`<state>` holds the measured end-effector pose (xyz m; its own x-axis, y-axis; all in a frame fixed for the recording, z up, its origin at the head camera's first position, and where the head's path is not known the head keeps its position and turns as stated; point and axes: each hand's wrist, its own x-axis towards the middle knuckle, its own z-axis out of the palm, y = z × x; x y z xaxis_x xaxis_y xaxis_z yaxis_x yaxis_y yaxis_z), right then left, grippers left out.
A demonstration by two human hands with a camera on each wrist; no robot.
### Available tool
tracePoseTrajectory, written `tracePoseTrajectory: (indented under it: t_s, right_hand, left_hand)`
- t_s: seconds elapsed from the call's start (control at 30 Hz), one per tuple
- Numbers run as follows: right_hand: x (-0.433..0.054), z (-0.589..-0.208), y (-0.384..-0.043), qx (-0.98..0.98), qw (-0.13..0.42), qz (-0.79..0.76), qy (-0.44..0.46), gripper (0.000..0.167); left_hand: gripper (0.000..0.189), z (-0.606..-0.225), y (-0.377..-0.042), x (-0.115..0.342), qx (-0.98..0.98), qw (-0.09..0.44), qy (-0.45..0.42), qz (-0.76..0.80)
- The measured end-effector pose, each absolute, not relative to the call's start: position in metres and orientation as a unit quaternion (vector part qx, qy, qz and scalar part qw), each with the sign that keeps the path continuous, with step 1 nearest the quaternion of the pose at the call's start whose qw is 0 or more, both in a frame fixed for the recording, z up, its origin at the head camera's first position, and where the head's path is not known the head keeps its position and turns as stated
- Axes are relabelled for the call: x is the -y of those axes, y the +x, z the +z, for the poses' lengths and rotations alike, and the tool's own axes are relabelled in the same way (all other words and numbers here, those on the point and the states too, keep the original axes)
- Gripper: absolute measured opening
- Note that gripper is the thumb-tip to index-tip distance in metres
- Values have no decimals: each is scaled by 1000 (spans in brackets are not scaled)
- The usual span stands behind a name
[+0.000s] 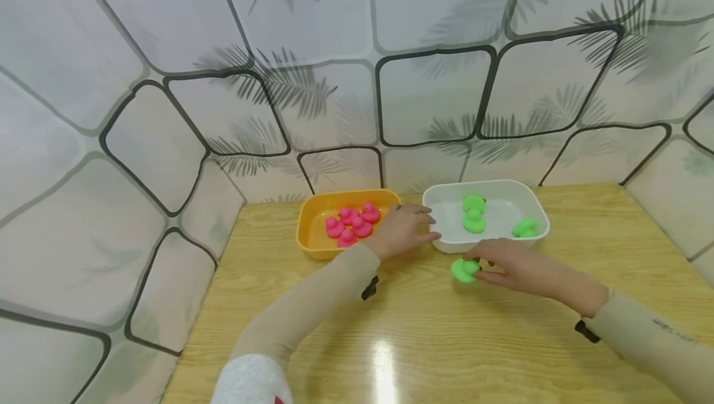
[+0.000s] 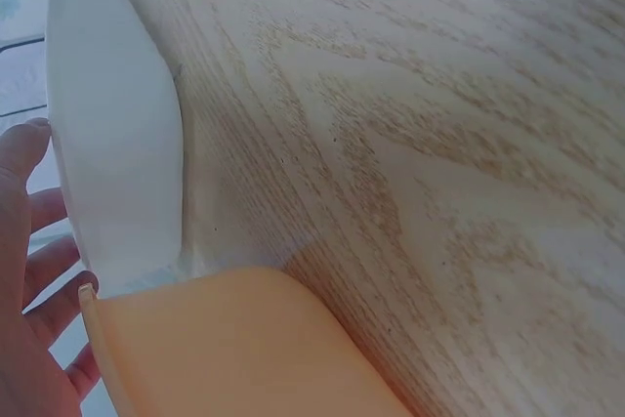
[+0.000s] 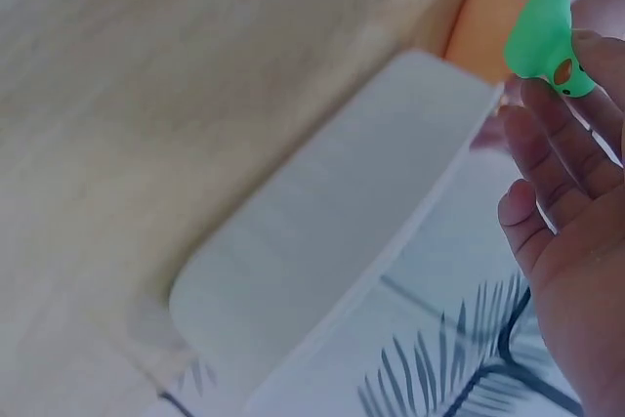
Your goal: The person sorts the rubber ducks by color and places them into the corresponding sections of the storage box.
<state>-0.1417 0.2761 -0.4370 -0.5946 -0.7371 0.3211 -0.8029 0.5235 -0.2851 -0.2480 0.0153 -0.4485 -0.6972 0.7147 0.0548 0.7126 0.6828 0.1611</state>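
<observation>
Between thumb and fingers, my right hand pinches a green rubber duck in front of the white basin. The right wrist view shows the same duck at the fingertips, its orange beak toward the hand. My left hand reaches over the gap between the two basins, fingers extended, fingertips right at the white basin's left rim. Three green ducks lie in the white basin. Several pink ducks sit in the orange basin, partly behind the left forearm.
Both basins stand side by side on a wooden table, near its back edge. A patterned fabric wall rises behind the table and along its sides.
</observation>
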Motion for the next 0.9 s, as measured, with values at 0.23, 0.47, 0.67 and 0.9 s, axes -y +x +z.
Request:
tracePoseTrajectory:
  t_s: [0.23,0.47,0.67,0.9]
  right_hand:
    - [-293,-418,-157,883,122,162,424,36]
    - [-310,-400,-172,895,127,150,400,35]
    - [-323,-392,-188,897,137,141,396,39]
    - [-333,-381,-196,936,67,120,324,30]
  left_hand:
    - [46,-447,-247,-16,-917,13,390,82]
    - [44,-445,-246,-16,-917,17,390,86]
    - [43,-443,-245,-16,-917,23,388,88]
    - [44,-444,-245,-17,-916,23,391,85]
